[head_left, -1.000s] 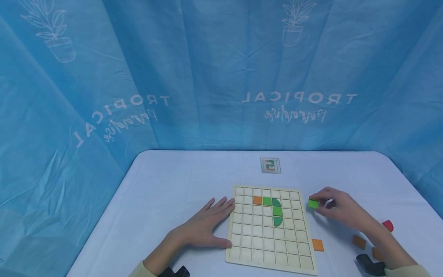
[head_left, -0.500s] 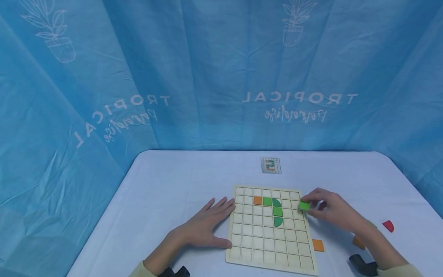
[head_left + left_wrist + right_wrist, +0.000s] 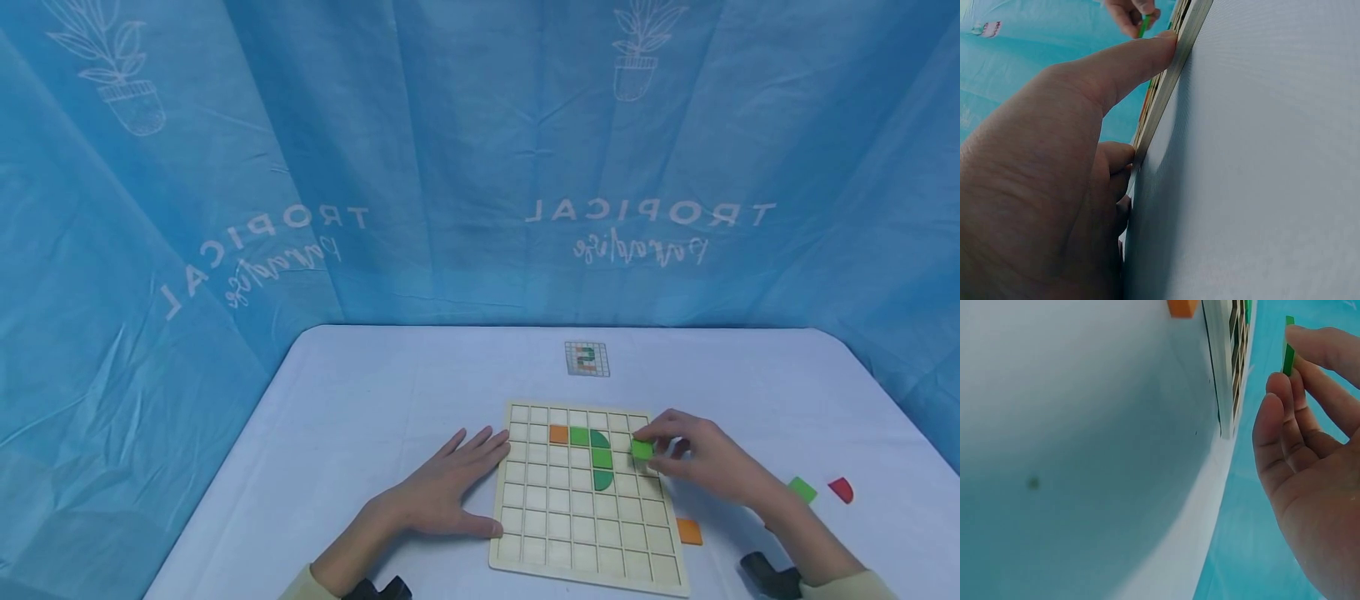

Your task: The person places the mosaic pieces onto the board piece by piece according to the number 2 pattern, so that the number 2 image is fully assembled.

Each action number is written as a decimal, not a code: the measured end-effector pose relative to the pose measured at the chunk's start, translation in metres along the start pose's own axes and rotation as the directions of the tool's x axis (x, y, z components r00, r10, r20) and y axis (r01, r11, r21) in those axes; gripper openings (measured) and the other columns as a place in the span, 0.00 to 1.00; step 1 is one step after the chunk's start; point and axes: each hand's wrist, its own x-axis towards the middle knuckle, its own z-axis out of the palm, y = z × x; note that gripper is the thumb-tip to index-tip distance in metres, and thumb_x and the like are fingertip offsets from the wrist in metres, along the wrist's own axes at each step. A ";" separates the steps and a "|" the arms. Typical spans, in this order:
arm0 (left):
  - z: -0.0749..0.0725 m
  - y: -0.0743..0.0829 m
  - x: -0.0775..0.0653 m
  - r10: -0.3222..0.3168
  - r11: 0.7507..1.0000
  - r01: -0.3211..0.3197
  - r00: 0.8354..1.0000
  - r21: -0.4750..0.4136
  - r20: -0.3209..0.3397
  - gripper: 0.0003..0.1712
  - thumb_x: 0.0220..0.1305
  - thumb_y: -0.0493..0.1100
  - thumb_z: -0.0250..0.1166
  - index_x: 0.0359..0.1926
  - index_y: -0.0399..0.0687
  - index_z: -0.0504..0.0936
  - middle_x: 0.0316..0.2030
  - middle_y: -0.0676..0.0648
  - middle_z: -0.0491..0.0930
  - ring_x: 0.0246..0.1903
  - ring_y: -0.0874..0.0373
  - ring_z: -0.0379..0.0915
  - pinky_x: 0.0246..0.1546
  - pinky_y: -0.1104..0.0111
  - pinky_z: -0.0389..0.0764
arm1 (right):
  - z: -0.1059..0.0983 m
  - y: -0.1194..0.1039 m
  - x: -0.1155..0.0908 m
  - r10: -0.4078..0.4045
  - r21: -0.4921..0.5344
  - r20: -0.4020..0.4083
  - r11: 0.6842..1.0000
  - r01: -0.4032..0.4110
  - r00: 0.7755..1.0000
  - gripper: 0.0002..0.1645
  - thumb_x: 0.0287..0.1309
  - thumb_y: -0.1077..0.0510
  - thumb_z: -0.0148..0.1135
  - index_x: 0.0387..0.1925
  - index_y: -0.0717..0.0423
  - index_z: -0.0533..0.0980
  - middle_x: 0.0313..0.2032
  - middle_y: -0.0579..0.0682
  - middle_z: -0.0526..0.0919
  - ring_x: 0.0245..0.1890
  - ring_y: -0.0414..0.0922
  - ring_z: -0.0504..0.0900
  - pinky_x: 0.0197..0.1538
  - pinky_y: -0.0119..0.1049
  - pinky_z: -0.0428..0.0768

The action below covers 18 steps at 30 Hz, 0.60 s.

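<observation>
A pale grid board (image 3: pixel 577 550) lies on the white table, with an orange square tile (image 3: pixel 558 434), green square tiles (image 3: pixel 579 437) and dark green rounded tiles (image 3: pixel 603 480) set in its cells. My left hand (image 3: pixel 450 492) is spread flat, its thumb and fingertips touching the board's left edge; the left wrist view shows the thumb (image 3: pixel 1129 65) against that edge. Between thumb and fingers my right hand (image 3: pixel 701 454) pinches a green square tile (image 3: pixel 642 451) over the board's right columns. From the right wrist view, this tile (image 3: pixel 1289 350) is held up, apart from the board.
A small pattern card (image 3: pixel 587 359) lies behind the board. To the right are an orange tile (image 3: pixel 689 532) by the board's edge, a green tile (image 3: pixel 802 489) and a red rounded tile (image 3: pixel 842 490). The right forearm hides part of the table there. A blue curtain (image 3: pixel 480 167) hangs behind.
My right hand has moved left with the green tile, from beside the board to over its right columns. A green tile on the table has come into sight behind the forearm. The left hand stays still.
</observation>
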 end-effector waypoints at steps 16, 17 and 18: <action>-0.001 0.001 0.000 -0.006 1.000 0.006 1.000 -0.013 0.007 0.60 0.54 0.78 0.54 0.76 0.52 0.46 0.75 0.56 0.40 0.73 0.58 0.30 0.71 0.54 0.34 | 0.018 -0.012 0.008 -0.078 0.065 0.063 0.995 0.074 0.995 0.19 0.50 0.56 0.73 0.46 0.47 0.83 0.39 0.41 0.79 0.35 0.40 0.76 0.37 0.32 0.79; -0.001 0.001 0.000 -0.007 1.000 0.007 1.000 -0.013 0.007 0.60 0.53 0.78 0.54 0.76 0.52 0.46 0.75 0.56 0.40 0.73 0.58 0.30 0.71 0.54 0.34 | 0.019 -0.013 0.009 -0.082 0.067 0.068 0.995 0.078 0.994 0.19 0.50 0.56 0.73 0.46 0.46 0.83 0.39 0.41 0.79 0.34 0.40 0.76 0.37 0.32 0.79; -0.001 0.001 0.000 -0.007 1.000 0.008 1.000 -0.012 0.008 0.60 0.53 0.79 0.54 0.76 0.52 0.45 0.75 0.56 0.40 0.73 0.59 0.30 0.71 0.54 0.34 | 0.020 -0.013 0.009 -0.087 0.071 0.073 0.994 0.082 0.994 0.18 0.51 0.56 0.73 0.46 0.46 0.83 0.39 0.41 0.79 0.34 0.40 0.76 0.36 0.32 0.79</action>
